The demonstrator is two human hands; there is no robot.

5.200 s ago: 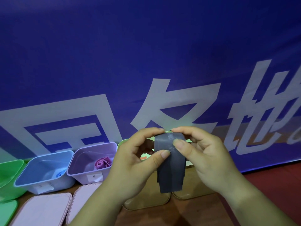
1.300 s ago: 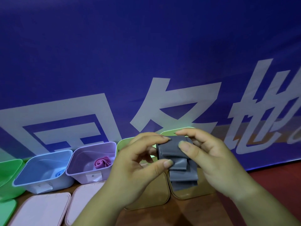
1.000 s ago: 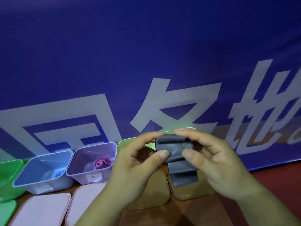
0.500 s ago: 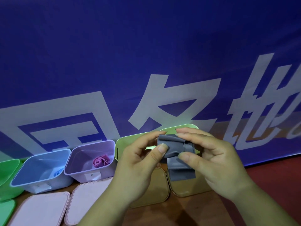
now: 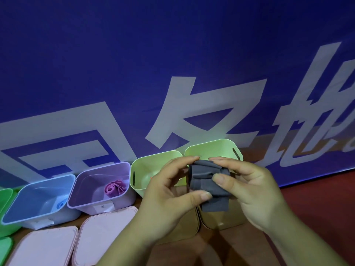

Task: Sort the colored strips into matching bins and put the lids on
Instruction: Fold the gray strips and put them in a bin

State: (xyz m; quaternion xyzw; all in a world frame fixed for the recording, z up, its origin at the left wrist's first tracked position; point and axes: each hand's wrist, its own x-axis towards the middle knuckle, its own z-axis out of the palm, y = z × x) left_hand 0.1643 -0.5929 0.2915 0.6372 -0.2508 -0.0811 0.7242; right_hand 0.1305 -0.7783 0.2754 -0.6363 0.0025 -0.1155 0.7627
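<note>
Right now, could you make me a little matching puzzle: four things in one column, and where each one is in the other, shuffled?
Things:
1 grey strip
2 purple strip
3 blue strip
4 pink lids

Places:
A in the blue bin
B flat on the table
C pinched between the left hand and right hand
D in the purple bin

Pairs: 1-C, 2-D, 3-A, 4-B

Both hands (image 5: 211,189) pinch a folded grey strip (image 5: 208,184) above bins (image 5: 153,162).
</note>
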